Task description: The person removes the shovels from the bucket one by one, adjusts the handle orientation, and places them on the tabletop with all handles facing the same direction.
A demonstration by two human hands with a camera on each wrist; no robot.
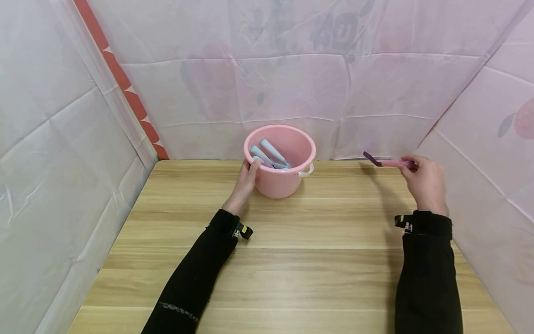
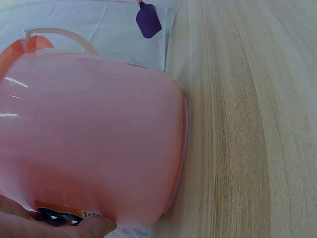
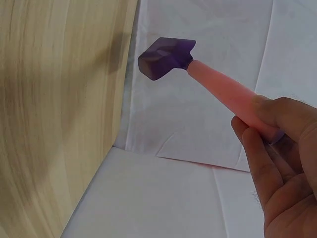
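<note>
Two hands at work over a wooden counter (image 1: pixel 292 241). Left hand (image 1: pixel 247 178) holds the pink bucket (image 1: pixel 280 160) at its near-left rim, thumb hooked over the edge and fingers against the outer wall, likely to keep it from sliding. The bucket stands upright at the back middle of the counter, close to the cloth backdrop (image 1: pixel 292 69), white handle (image 1: pixel 306 170) folded down on its right side. Inside lean a few pale blue and lilac tools (image 1: pixel 269 155); exact count unclear.

Right hand (image 1: pixel 425 183) is raised off the counter, well apart from the bucket on the right. Its grip is a pinch: thumb and fingers curled round the rear end of the pink handle of a small tool (image 1: pixel 385 161), purple head (image 3: pixel 166 58) pointing left toward the bucket. Holding it by the tail leaves the head free and forward.

Both arms wear black sleeves (image 1: pixel 200 273) with wrist straps.
</note>
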